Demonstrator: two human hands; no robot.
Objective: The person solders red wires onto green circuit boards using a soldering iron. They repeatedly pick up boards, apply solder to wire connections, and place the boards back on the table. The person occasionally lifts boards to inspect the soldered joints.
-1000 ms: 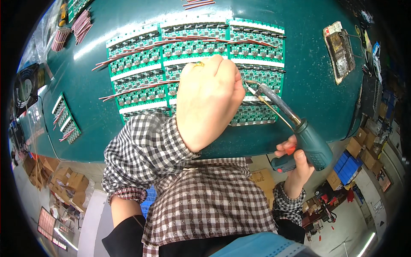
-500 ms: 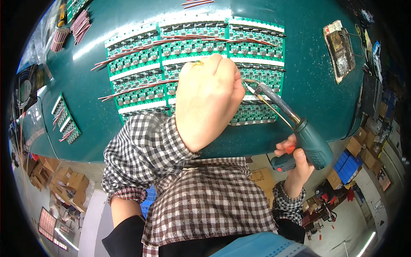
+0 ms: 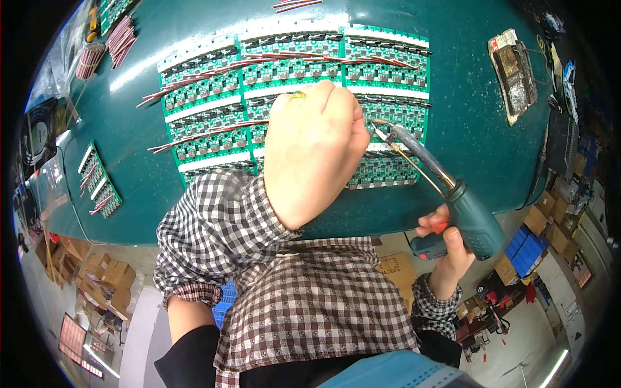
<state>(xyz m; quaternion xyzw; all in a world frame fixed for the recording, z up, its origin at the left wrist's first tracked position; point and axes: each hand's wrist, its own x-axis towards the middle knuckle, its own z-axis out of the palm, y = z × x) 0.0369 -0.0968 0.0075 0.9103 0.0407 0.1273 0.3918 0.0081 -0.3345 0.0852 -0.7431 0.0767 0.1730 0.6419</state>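
Note:
My right hand [image 3: 453, 249] grips a green soldering gun [image 3: 475, 220] by its handle, fingers at the red trigger. Its hot tip and a thin feed tube reach up and left, ending just beside my left fingers, over the circuit boards [image 3: 388, 119]. My left hand [image 3: 317, 149], back upward with a ring on one finger, is closed low over the middle panels. Its fingertips are hidden beneath it, so what they pinch does not show. Red-and-black wires [image 3: 220, 129] lie across the boards left of this hand, and another row of wires [image 3: 297, 57] crosses them farther back.
At the right stands a worn soldering-iron stand [image 3: 514, 77] with a residue-covered tray. A small board panel [image 3: 98, 180] with wires lies at the left. Wire bundles [image 3: 121, 42] sit at the far left. The green table's near edge runs in front of my apron.
The soldering gun's tip has shifted slightly to the right, a little away from my left fingers. My left hand has stayed almost in place.

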